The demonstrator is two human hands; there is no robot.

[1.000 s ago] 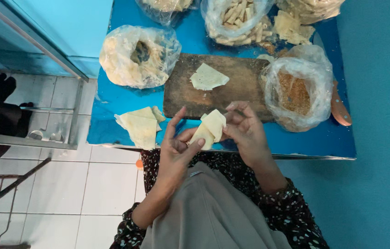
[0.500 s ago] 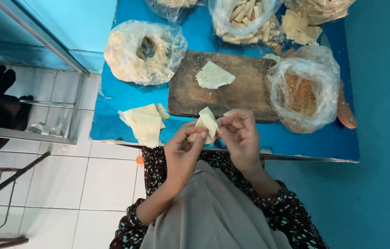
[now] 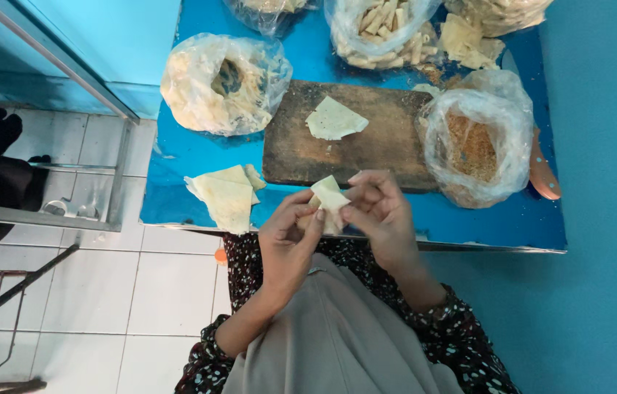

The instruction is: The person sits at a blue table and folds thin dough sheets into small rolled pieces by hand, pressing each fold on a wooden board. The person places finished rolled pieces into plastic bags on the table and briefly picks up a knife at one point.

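Head view: in the lower middle of the frame both hands meet over the near edge of the blue worktop (image 3: 177,157). The left hand (image 3: 290,237) and the right hand (image 3: 378,211) together hold a small folded pastry wrapper (image 3: 329,198); the fingers of each hand are pinched onto it, the left from below and the left side, the right from the right side. The wrapper sits between the fingertips, just in front of the near edge of a dark wooden board (image 3: 352,146) that lies at the centre of the worktop.

On that board, towards its upper part, lies one loose flat wrapper piece (image 3: 334,119). Left of the hands, at the near left part of the worktop, a small stack of wrappers (image 3: 226,191) lies flat, apart from the left hand. In the upper left of the worktop stands an open plastic bag of pale dough sheets (image 3: 213,84). At the right, just beside the board, an open plastic bag of brown crumbs (image 3: 480,138) stands. Along the top edge of the frame, a clear bag of finished pale rolls (image 3: 385,33) rests.

At the bottom of the frame the person's grey garment and dark spotted sleeves (image 3: 461,350) show. White floor tiles (image 3: 82,292) fill the lower left.
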